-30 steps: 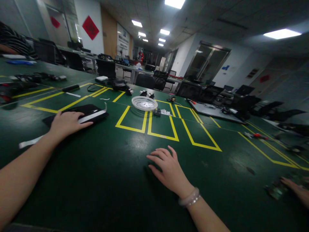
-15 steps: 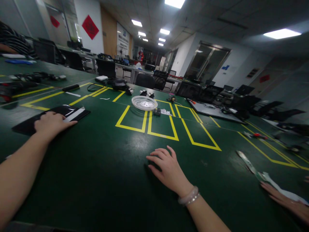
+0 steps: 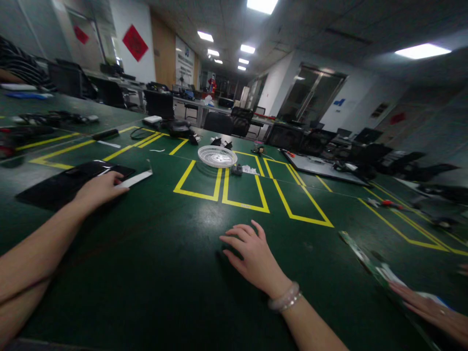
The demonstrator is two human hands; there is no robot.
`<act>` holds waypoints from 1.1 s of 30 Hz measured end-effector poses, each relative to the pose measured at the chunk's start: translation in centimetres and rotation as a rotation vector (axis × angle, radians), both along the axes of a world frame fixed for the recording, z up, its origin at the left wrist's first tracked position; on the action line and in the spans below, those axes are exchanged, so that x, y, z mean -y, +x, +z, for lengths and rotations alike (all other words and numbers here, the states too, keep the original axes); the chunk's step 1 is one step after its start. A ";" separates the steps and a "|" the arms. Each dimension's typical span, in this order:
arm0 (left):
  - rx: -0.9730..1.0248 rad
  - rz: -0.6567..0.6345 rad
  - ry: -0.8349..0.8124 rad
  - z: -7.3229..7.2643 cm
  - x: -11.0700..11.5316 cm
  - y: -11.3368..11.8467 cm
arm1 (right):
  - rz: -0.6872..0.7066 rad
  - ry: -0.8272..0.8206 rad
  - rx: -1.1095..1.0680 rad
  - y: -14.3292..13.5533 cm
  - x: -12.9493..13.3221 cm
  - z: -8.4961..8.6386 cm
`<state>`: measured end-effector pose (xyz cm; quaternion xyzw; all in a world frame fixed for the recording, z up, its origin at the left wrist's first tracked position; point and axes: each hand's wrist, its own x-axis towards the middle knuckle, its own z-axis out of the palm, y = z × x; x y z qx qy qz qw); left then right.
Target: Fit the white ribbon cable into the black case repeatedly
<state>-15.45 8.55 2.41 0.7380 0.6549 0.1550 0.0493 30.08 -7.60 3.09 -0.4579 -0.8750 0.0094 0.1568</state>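
Observation:
My left hand [image 3: 98,189] is closed on a white strip [image 3: 137,179], whose far end sticks out to the right with a small upright bit at its tip. Under and behind that hand lies a glossy black flat pouch or sheet [image 3: 60,183]. My right hand [image 3: 252,251], with a pale bracelet at the wrist, rests on the green table [image 3: 175,273], fingers apart and nothing in them. Beyond it are a white round basket [image 3: 217,157] and a small dark object [image 3: 237,170] beside a crumpled whitish piece [image 3: 250,169].
Yellow tape rectangles mark the table. At the right, another person's hand [image 3: 420,302] touches a long green-and-white item [image 3: 360,253]. A large flat panel [image 3: 325,168] lies at the back right. Cables [image 3: 54,118] lie at the back left.
My left hand has moved right, and the white strip has come off the black item with it. The other person's hand and long item have shifted left. My right hand is nearly still.

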 end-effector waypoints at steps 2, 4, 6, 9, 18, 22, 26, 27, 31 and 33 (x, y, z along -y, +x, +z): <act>0.048 -0.063 -0.056 0.2 0.5 3.1 | 0.001 0.013 -0.008 0.0 0.0 -0.1; 0.086 -0.200 -0.096 0.4 1.6 6.8 | 0.004 0.027 -0.018 -0.1 0.1 0.0; 0.126 -0.371 -0.138 0.5 3.3 10.5 | 0.013 0.037 -0.018 -0.3 0.1 0.0; 0.212 -0.692 -0.205 0.6 6.4 14.8 | 0.038 0.023 -0.022 -0.5 0.1 0.1; 0.236 -0.802 -0.179 0.5 7.9 15.9 | 0.020 -0.133 -0.243 -0.4 -0.2 -0.1; 0.043 -0.387 -0.021 0.2 3.3 10.8 | -0.162 -0.172 -0.680 0.4 -1.3 -0.5; -0.190 0.140 -0.059 0.2 0.6 3.0 | -0.325 -0.228 -1.175 1.1 -2.5 -0.9; -0.199 0.230 -0.073 0.3 0.5 1.1 | -0.360 -0.239 -1.255 1.2 -2.6 -0.9; -0.132 0.470 -0.197 0.7 1.1 -4.1 | -0.470 -0.288 -1.477 1.2 -2.8 -0.6; -0.097 0.500 -0.239 0.6 1.2 -5.3 | -0.500 -0.336 -1.555 1.2 -2.7 -0.4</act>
